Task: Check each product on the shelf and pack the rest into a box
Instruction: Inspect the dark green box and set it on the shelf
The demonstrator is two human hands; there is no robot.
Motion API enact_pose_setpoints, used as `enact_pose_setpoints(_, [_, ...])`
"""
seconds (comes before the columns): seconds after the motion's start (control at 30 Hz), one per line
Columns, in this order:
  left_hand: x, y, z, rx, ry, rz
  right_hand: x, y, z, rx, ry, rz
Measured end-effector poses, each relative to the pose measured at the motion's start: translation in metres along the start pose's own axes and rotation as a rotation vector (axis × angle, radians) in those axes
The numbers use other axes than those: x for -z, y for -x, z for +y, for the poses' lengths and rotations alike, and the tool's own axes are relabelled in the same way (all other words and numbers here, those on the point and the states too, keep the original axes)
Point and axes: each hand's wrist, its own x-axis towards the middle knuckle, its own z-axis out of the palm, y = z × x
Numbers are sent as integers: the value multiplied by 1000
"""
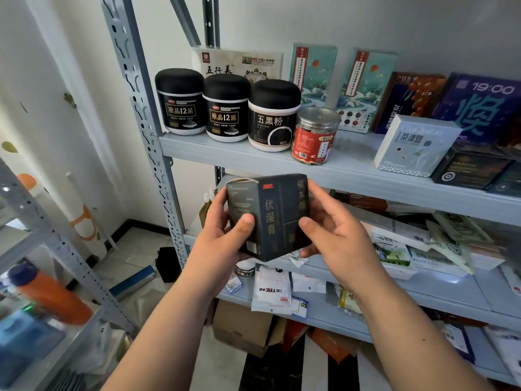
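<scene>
A dark grey cardboard box [267,218] with gold characters printed down its faces is held in the air by both hands, just below and in front of the upper grey metal shelf board [253,156], tilted so that one vertical corner faces the camera. The left hand [220,238] grasps the box's left side, its thumb [245,221] pressed flat on the front face and its fingers curled behind. The right hand [338,235] grasps the right side in the same way, with its thumb [307,222] on the front and its fingers wrapped round the far edge. On the shelf board, at its left end, three round black-lidded jars [225,108] stand in a row, touching one another. Just right of them, at the board's front edge, stands a clear plastic jar [315,136] with a silver lid and a red label. Behind that jar, at the back of the board, two teal picture boxes [363,86] stand upright. Farther right on the board a white square box [414,145] leans, with a purple box marked 19:00 [479,108] behind it. Well below the board, on the floor under the rack, sits a brown corrugated carton [242,325].
</scene>
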Motion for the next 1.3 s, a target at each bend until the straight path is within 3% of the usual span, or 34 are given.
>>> enact_pose_setpoints(0.07, [2, 0, -2, 36, -30, -81, -3, -1, 3, 35, 56, -30])
enact_pose_setpoints(0.23, [3, 2, -7, 152, 146, -35, -2, -6, 1, 73, 89, -89])
enact_pose_setpoints(0.4, [4, 4, -8, 288, 267, -42, -6, -12, 4, -19, 128, -126])
enact_pose_setpoints(0.63, [8, 1, -6, 358, 461, -147, -13, -12, 1, -43, 114, -325])
enact_pose_setpoints(0.77, [15, 1, -12, 391, 592, -245, -20, -9, 0, 22, 254, -287])
enact_pose_setpoints(0.87, [17, -1, -16, 414, 681, -203, -21, -5, 0, 84, 243, -248])
enact_pose_setpoints(1.13, [19, -7, -21, 327, 562, -171, -25, -9, -3, 198, 226, -262])
enact_pose_setpoints(1.3, [23, -9, -23, 338, 545, -89, -23, -12, -4, 137, 67, -251])
